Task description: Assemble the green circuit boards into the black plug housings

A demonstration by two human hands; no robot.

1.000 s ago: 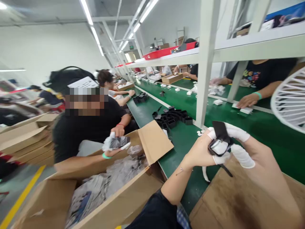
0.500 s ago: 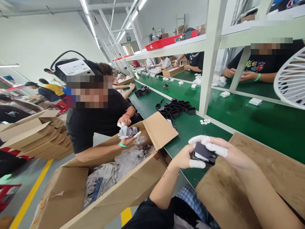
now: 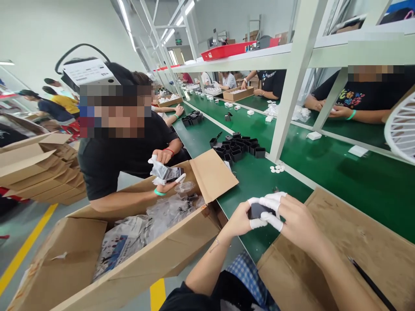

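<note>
A small black box-shaped part (image 3: 258, 211) is held between my two hands, over the front edge of the green table. My left hand (image 3: 243, 218), white covers on its fingertips, grips the part's left end. From the right, my right hand (image 3: 288, 216) closes its white-covered fingers and thumb on the other end. The fingers hide much of the part. Beyond my hands a heap of black open cases (image 3: 238, 147) lies on the table, with several white discs (image 3: 277, 168) near the shelf post.
Brown cardboard (image 3: 350, 229) covers the table at right, a black pen (image 3: 371, 283) on it. An open carton (image 3: 136, 268) of plastic bags stands at left. Behind it a co-worker (image 3: 129, 172) holds a bagged black item (image 3: 170, 174). A white post (image 3: 296, 82) rises from the table.
The black part has moved slightly left and turned, so its white inner face no longer shows. My right fingers have shifted over its right end. The view has swung a little, revealing the pen.
</note>
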